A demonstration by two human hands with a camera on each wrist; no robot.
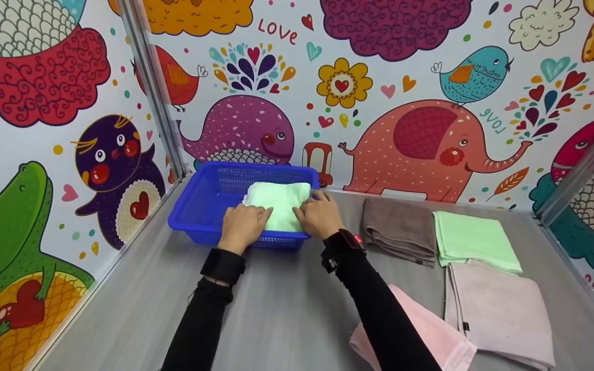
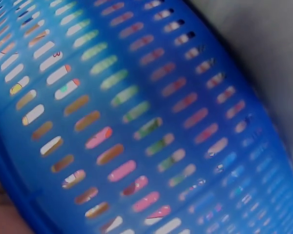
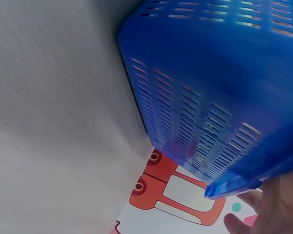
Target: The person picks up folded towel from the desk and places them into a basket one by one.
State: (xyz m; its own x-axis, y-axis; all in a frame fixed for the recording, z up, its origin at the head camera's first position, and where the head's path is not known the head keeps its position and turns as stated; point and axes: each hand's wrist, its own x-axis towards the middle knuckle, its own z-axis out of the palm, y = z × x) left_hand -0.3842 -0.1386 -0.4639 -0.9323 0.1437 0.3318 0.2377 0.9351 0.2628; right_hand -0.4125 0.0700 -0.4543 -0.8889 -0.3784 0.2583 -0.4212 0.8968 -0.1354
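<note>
Green towel (image 1: 281,203) at right end of blue basket (image 1: 186,221), near back-left corner of bench (image 1: 276,309). Left hand (image 1: 243,225) and right hand (image 1: 322,214) pinch towel's opposite sides; best lowered level, folds square.

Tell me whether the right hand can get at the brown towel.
Probably yes: nothing visible covers the brown towel, which lies close to the right hand, though that hand is touching the green towel in the blue basket.
</note>
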